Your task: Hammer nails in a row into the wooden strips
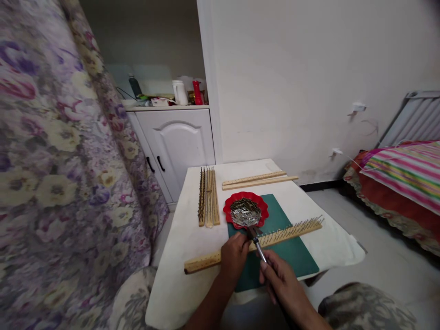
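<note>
A long wooden strip (206,261) lies across the green mat (295,252), its right half studded with upright nails. My left hand (234,256) is closed on the strip near its middle, fingers pinched at its top. My right hand (280,277) grips a small hammer (258,245) by its metal handle, with the head just over the strip beside my left fingers. A red scalloped dish (228,207) full of loose nails stands right behind the hammer head.
Three nailed strips (208,201) lie side by side at the table's left. Two bare wooden strips (257,180) rest at the far edge. A flowered sofa (62,174) fills the left, a white cabinet (175,142) stands behind, and a bed (405,183) is at the right.
</note>
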The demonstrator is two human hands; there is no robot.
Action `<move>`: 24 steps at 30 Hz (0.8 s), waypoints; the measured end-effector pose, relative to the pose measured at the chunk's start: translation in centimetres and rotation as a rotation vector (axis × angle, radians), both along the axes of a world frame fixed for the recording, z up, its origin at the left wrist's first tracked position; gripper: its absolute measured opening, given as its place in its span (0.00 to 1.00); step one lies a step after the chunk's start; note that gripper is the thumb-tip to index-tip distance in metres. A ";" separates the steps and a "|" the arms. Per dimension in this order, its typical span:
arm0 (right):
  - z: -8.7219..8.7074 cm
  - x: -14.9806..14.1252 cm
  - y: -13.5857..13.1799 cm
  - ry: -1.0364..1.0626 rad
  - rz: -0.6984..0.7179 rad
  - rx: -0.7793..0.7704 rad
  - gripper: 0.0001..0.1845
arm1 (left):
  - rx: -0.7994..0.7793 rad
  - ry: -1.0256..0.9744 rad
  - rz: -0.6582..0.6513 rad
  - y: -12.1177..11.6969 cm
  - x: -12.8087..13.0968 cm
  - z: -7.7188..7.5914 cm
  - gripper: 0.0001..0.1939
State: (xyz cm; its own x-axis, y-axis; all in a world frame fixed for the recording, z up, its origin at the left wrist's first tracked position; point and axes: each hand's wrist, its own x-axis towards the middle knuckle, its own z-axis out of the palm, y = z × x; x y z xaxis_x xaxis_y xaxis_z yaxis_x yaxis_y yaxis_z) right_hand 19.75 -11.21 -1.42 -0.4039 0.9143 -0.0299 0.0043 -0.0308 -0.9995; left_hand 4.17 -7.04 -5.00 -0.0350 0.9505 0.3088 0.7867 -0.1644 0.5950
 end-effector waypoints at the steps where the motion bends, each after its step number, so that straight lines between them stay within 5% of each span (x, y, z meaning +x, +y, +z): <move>1: -0.1 0.0 0.0 -0.004 0.004 0.001 0.17 | -0.001 0.004 0.000 0.0 -0.1 -0.1 0.11; 14: -0.1 0.2 -0.6 -0.003 0.004 0.003 0.19 | -0.014 -0.055 -0.004 -0.2 0.0 0.3 0.11; 20: -3.4 0.8 -1.4 -0.007 -0.069 0.138 0.20 | -0.005 -0.119 -0.082 -0.5 -1.4 1.4 0.10; 24: -5.6 0.5 -1.6 -0.016 -0.062 0.141 0.20 | 0.051 -0.015 -0.008 0.8 -2.9 3.2 0.09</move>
